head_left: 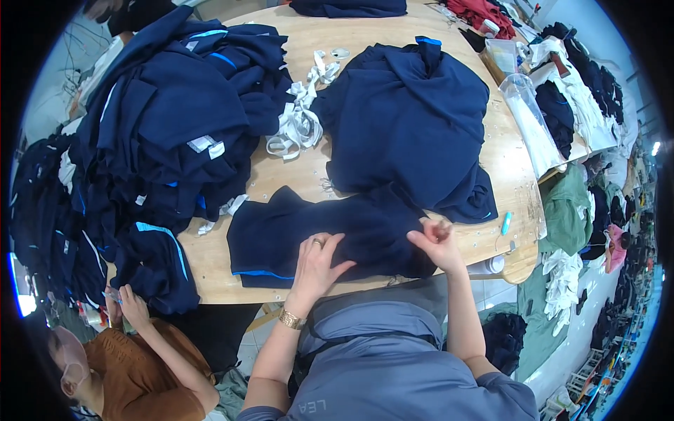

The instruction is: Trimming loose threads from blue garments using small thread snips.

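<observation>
A folded navy garment (281, 235) with a bright blue strip along its lower left edge lies at the table's front edge. My left hand (319, 266) rests on its near side, thumb and fingers spread, a ring and a gold watch showing. At the garment's right end, my right hand (439, 245) has curled fingers closed on the cloth edge; the fingertips are partly hidden. Just beyond lies a pile of navy garments (414, 119) with a blue strip on top.
A larger navy heap (189, 105) covers the left of the wooden table (281, 179). White tape (298, 123) lies between the piles. A turquoise cutter-like tool (506, 223) sits near the right edge. At lower left, a person in brown (147, 365) handles navy cloth.
</observation>
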Demonstrator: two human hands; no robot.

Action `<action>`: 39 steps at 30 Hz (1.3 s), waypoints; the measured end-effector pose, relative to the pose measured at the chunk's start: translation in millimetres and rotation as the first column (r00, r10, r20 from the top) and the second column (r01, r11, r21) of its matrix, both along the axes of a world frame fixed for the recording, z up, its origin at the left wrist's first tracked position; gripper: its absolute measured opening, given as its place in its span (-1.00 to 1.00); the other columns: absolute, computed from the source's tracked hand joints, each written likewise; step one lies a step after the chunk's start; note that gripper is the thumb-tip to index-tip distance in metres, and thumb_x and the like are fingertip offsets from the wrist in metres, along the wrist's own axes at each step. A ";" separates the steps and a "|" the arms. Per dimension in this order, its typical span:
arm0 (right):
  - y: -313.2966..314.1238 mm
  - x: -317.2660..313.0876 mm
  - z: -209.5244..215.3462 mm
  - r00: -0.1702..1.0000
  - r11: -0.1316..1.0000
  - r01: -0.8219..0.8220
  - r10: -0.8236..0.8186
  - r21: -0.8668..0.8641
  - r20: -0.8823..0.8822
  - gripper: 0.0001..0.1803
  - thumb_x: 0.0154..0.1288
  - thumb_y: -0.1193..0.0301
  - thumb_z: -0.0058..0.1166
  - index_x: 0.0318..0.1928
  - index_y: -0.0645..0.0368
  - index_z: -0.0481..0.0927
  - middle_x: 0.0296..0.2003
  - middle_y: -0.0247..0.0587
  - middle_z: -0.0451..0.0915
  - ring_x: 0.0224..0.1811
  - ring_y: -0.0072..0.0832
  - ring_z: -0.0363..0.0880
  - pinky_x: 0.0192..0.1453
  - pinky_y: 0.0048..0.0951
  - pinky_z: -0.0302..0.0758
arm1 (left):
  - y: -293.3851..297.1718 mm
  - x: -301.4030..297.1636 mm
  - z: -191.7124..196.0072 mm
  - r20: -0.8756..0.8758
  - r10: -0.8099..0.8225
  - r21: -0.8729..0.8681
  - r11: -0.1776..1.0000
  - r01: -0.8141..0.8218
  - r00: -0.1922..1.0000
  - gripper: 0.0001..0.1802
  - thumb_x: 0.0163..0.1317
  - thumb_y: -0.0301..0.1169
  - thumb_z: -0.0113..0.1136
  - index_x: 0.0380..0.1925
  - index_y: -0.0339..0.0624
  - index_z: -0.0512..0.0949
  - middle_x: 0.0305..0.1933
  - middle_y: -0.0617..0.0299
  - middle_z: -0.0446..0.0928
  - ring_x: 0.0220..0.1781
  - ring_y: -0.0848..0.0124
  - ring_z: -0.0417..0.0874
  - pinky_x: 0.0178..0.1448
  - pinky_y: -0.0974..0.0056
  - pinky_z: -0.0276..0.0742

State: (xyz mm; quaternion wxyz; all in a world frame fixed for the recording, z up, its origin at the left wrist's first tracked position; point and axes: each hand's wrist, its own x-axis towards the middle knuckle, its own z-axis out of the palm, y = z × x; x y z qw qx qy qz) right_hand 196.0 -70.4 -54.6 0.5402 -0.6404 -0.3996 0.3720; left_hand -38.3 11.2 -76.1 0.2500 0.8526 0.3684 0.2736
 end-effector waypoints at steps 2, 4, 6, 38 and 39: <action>-3.0 4.9 0.6 0.990 0.995 0.066 -0.056 0.077 -0.126 -0.47 0.03 0.55 0.27 -0.72 0.07 0.10 -0.69 -0.57 0.08 -0.58 -0.77 0.06 -0.43 -0.65 0.13 | 2.8 -4.7 -5.1 -0.015 0.004 0.002 1.000 -0.004 1.000 -0.62 -0.20 -0.41 0.41 -0.32 -0.20 0.52 -0.42 0.20 0.45 -0.30 0.24 0.49 -0.03 0.19 0.35; 0.0 4.6 -0.8 0.922 0.963 0.188 -0.105 0.195 -0.372 -0.49 0.03 0.58 0.25 -0.70 0.00 0.11 -0.68 -0.62 0.12 -0.58 -0.79 0.06 -0.41 -0.70 0.10 | 5.9 -11.1 0.2 -0.018 0.066 -0.011 0.998 -0.066 0.998 -0.71 -0.22 -0.48 0.41 -0.44 -0.19 0.52 -0.55 0.23 0.38 -0.43 0.28 0.44 -0.16 0.22 0.39; 6.6 6.3 7.2 0.883 0.962 0.220 -0.126 0.163 -0.451 -0.49 0.03 0.58 0.26 -0.71 -0.01 0.13 -0.68 -0.63 0.14 -0.58 -0.79 0.07 -0.39 -0.70 0.11 | 9.1 -13.8 11.6 0.056 0.157 -0.160 0.976 -0.146 0.986 -0.77 -0.17 -0.51 0.38 -0.47 -0.23 0.52 -0.55 0.20 0.39 -0.46 0.36 0.44 -0.32 0.32 0.39; 34.3 0.2 -2.9 0.821 0.924 0.373 -0.285 0.087 -0.495 -0.51 -0.01 0.58 0.26 -0.72 -0.06 0.16 -0.66 -0.64 0.18 -0.56 -0.78 0.12 -0.34 -0.67 0.11 | 28.7 -9.2 37.9 0.265 0.250 -0.597 0.801 -0.045 0.931 -0.81 0.14 -0.37 0.23 -0.46 -0.32 0.57 -0.62 0.30 0.48 -0.55 0.61 0.38 -0.44 0.45 0.29; 36.1 1.2 -3.9 0.821 0.922 0.376 -0.286 0.092 -0.494 -0.51 -0.01 0.58 0.26 -0.72 -0.06 0.16 -0.66 -0.64 0.18 -0.56 -0.78 0.12 -0.34 -0.67 0.11 | 29.2 -9.8 38.1 0.299 0.296 -0.675 0.738 -0.019 0.907 -0.81 0.15 -0.37 0.23 -0.45 -0.32 0.56 -0.62 0.36 0.49 -0.54 0.68 0.37 -0.44 0.50 0.28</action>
